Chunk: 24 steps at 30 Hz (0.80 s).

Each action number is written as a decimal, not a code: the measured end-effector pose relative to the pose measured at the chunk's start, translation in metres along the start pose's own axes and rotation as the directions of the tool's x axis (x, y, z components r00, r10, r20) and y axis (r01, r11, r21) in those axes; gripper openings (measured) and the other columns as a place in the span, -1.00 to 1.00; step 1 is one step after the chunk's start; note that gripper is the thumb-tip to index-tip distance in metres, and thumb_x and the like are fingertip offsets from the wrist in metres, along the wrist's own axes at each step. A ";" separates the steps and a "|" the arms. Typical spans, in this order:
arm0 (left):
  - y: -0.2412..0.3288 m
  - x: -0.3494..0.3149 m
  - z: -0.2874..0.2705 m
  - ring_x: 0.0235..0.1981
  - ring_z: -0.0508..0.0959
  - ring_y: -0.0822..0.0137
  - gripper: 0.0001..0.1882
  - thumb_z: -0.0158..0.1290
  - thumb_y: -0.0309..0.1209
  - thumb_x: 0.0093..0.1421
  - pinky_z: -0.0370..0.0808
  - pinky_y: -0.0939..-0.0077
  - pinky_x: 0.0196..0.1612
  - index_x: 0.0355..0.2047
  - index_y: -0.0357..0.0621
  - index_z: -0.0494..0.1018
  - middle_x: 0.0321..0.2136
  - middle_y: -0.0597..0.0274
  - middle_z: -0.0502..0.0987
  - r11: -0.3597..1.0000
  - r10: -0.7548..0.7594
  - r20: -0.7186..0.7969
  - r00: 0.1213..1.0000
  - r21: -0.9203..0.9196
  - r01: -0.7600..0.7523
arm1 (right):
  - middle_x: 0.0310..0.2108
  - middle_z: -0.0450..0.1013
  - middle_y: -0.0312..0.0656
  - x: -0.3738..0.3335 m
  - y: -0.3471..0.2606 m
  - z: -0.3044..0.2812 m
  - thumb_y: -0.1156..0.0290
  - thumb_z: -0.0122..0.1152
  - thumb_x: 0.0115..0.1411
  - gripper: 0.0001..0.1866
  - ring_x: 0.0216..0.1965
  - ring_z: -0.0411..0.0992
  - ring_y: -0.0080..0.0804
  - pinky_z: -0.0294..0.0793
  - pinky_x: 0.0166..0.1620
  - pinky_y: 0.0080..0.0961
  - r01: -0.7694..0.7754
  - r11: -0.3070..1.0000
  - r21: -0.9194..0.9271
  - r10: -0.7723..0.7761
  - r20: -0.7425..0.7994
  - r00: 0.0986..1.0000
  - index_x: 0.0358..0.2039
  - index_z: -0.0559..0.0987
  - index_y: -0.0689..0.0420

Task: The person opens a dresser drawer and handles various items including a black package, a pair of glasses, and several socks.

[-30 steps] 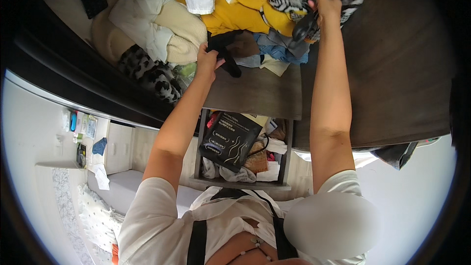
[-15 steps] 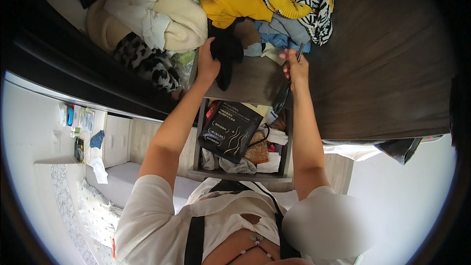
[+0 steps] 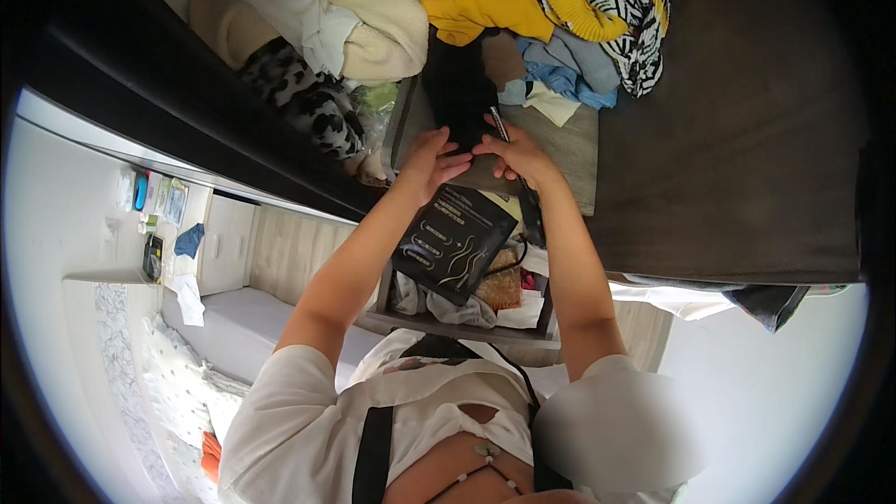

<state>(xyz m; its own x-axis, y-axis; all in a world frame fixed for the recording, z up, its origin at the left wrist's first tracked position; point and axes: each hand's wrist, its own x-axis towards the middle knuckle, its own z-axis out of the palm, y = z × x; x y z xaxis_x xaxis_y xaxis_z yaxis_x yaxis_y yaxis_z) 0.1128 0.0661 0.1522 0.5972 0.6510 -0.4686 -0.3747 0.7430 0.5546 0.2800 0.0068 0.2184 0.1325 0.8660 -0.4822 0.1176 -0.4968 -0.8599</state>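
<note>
Both my hands meet at the middle of the view on a black garment [image 3: 457, 93]. My left hand [image 3: 431, 161] grips its lower edge from the left. My right hand [image 3: 518, 154] pinches the same edge from the right, fingers closed on the cloth. The garment hangs out of a heap of clothes: a yellow sweater [image 3: 485, 0], a black-and-white striped cloth [image 3: 635, 9] and blue pieces [image 3: 569, 75] lie just beyond it. Below my hands is a flat black package with pale wavy lines [image 3: 453, 243].
Cream and white clothes [image 3: 373, 19] and a dark spotted fabric [image 3: 299, 98] fill the left of the heap. A dark wooden surface [image 3: 747, 131] spreads to the right. An open compartment [image 3: 467, 313] holds small cloths and a woven item.
My right hand left the striped cloth at the top and came down to the black garment. Both hands now hold it, and it has been drawn out of the heap toward me.
</note>
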 end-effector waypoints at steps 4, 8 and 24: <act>0.014 0.030 0.021 0.17 0.01 0.00 -0.15 0.08 -0.10 0.04 0.15 0.04 0.09 0.20 0.02 -0.17 0.15 -0.08 -0.06 0.977 -0.113 0.060 0.992 -0.175 0.122 | -0.21 0.43 -0.08 0.016 0.014 -0.008 0.43 -0.08 0.16 -0.50 -0.74 0.23 -0.62 0.11 -0.75 -0.70 0.009 0.991 0.136 0.004 -0.095 0.995 0.12 0.12 0.15; 0.044 0.075 0.034 0.21 -0.09 0.06 -0.03 0.14 -0.10 -0.02 -0.05 0.04 0.15 0.22 0.05 -0.27 0.20 0.01 -0.17 0.998 0.059 0.034 0.998 0.024 -0.059 | -0.19 0.42 -0.05 0.009 0.026 -0.024 0.44 -0.13 0.19 -0.53 -0.74 0.20 -0.62 0.10 -0.75 -0.69 0.002 0.975 0.222 0.022 -0.106 0.994 0.11 0.12 0.18; 0.067 0.169 0.029 0.18 0.02 0.17 -0.13 0.09 -0.24 0.05 0.01 0.45 0.17 0.20 -0.17 -0.22 0.20 0.07 -0.06 0.488 0.519 0.176 0.836 0.742 -0.459 | -0.23 0.43 -0.14 -0.019 0.048 -0.050 0.34 -0.08 0.21 -0.66 -0.74 0.15 -0.67 0.09 -0.75 -0.75 0.204 0.920 0.334 -0.020 -0.480 0.877 0.00 0.29 0.13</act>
<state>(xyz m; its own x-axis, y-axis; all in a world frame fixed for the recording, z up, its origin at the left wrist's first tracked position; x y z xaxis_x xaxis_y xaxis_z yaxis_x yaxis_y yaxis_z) 0.2094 0.2217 0.1302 0.4294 0.9029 0.0171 0.0696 -0.0520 0.9962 0.3321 -0.0361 0.1944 0.5860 0.7423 -0.3250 -0.1932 -0.2615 -0.9457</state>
